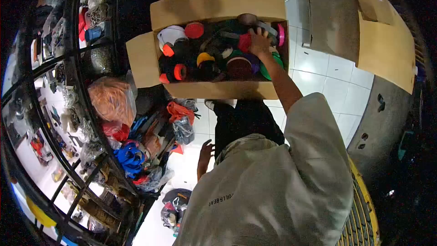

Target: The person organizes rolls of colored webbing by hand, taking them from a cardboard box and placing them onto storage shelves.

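Note:
An open cardboard box [218, 90] on the floor holds several rolls of what looks like strap or ribbon. My right hand [260, 43] reaches into its right side, fingers spread at the edge of a red roll [245, 42]; I cannot make out any grip on it. Close by are a pink roll [281, 34], a green roll [266, 70] and a dark red roll [239, 67]. Farther left lie a white roll [173, 34], another red roll [194, 30], a yellow-topped roll [205, 58] and an orange roll [180, 71]. My left hand [206, 151] hangs low beside my leg, empty, fingers apart.
A black metal rack [75, 109] with bagged goods runs along the left. Beside it are an orange bundle in plastic [111, 98], blue straps [131, 158] and a red bag [178, 111]. Another cardboard box [387, 50] stands right, over white floor tiles [337, 82]. A yellow-edged grille [364, 205] is lower right.

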### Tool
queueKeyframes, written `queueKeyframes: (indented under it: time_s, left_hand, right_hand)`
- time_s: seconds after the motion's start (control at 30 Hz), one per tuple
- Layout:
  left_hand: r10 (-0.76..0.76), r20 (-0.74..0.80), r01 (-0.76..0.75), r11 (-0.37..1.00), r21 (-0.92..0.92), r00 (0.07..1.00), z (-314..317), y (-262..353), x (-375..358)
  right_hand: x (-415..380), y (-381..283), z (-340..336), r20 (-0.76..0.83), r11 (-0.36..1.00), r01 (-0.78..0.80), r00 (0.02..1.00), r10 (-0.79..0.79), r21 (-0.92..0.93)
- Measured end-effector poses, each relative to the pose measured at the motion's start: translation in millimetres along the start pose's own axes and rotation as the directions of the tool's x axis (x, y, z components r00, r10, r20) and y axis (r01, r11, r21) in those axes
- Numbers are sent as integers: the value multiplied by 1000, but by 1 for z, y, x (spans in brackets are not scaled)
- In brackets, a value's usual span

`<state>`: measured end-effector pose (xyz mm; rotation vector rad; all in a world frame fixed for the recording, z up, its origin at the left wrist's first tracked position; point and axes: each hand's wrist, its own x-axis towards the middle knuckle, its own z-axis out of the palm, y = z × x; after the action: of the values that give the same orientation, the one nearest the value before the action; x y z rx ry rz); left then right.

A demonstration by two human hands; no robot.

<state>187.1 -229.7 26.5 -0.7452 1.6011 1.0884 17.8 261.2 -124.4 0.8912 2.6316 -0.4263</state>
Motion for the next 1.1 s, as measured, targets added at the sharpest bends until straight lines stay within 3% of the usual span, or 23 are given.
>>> queueKeyframes:
  time_s: [0.03, 0.1, 0.17, 0.2, 0.23, 0.3, 0.33, 0.4, 0.43, 0.5, 0.6, 0.63, 0.67, 0.7, 0.73, 0.77, 0.8, 0.83, 0.9, 0.93, 1.0, 1.03, 1.1]
  left_hand:
    - [17, -6, -17, 1000, 26, 1000, 2, 5, 3]
    - [42, -16, -41, 997, 72, 999, -3, 10, 9]
    - [330, 54, -313, 815, 487, 942, -13, 14, 25]
    - [385, 38, -330, 733, 595, 922, -3, 43, 20]
    - [421, 71, -377, 708, 597, 904, 1, 63, 24]
    - [472, 55, -408, 691, 596, 880, 28, 120, 28]
    - [673, 141, -599, 517, 611, 726, 35, 132, 45]
    - [590, 174, -608, 705, 365, 788, 76, 201, 35]
    - [640, 201, -671, 716, 193, 741, 87, 205, 51]
    - [638, 241, -665, 746, 42, 731, 112, 236, 39]
    - [522, 581, -168, 817, -552, 624, 123, 246, 31]
    - [535, 568, -172, 804, -569, 626, 120, 239, 32]
    - [482, 493, -147, 806, -573, 725, 115, 227, 33]
    - [414, 413, -117, 807, -578, 811, 110, 213, 34]
    - [419, 401, -120, 798, -591, 814, 103, 201, 33]
    - [439, 339, -121, 740, -662, 832, 93, 188, 31]
    - [454, 274, -127, 676, -726, 848, 84, 175, 29]
    - [461, 261, -134, 664, -736, 848, 75, 161, 24]
    - [428, 117, -203, 631, -748, 896, 61, 128, 14]
    - [414, 68, -219, 606, -764, 908, 54, 105, 10]
    - [379, -9, -225, 530, -817, 925, 45, 67, 0]
    - [358, -31, -211, 474, -855, 933, 44, 52, -6]
    - [354, -114, -268, 423, -866, 928, 48, 31, -19]
  right_hand:
    - [0, 3, 3, -2, 1000, 16, 1000, -16, 10]
    - [1, 13, 9, 111, 963, 247, 965, -236, -104]
    - [-20, 32, 19, -125, 916, 343, 938, -323, 209]
    - [-36, 25, -4, -74, 935, 283, 959, -273, 214]
    - [-55, 21, -40, -21, 952, 221, 975, -221, 213]
    - [-83, 23, -64, -233, 877, 362, 926, -298, 316]
    - [-94, 21, -81, -225, 871, 380, 920, -321, 313]
    - [-115, 13, -112, 35, 701, 205, 949, -312, 683]
    - [-124, 6, -117, 43, 706, 216, 943, -330, 675]
    - [-140, -17, -128, 218, 474, 53, 840, -497, 879]
    - [-150, -63, -161, 220, 492, 125, 782, -584, 861]
    - [-136, -68, -150, 225, 498, 135, 770, -597, 857]
    - [-110, -74, -128, 368, 476, -18, 660, -655, 880]
    - [-90, -90, -114, 432, 455, -139, 633, -643, 880]
    - [-71, -105, -101, 494, 433, -258, 602, -627, 864]
    - [-53, -128, -91, 503, 389, -330, 674, -542, 860]
    - [-29, -146, -67, 322, 426, -106, 820, -474, 898]
    - [-2, -163, -35, 101, 473, 118, 906, -412, 873]
    - [69, -182, 29, -199, 740, 390, 920, -338, 548]
    - [88, -190, 55, -200, 736, 401, 915, -351, 545]
    - [116, -213, 91, -431, 804, 217, 901, 54, 554]
    - [128, -223, 94, -432, 800, 230, 901, 41, 554]
    - [142, -233, 95, 90, 998, -35, 995, 39, -45]
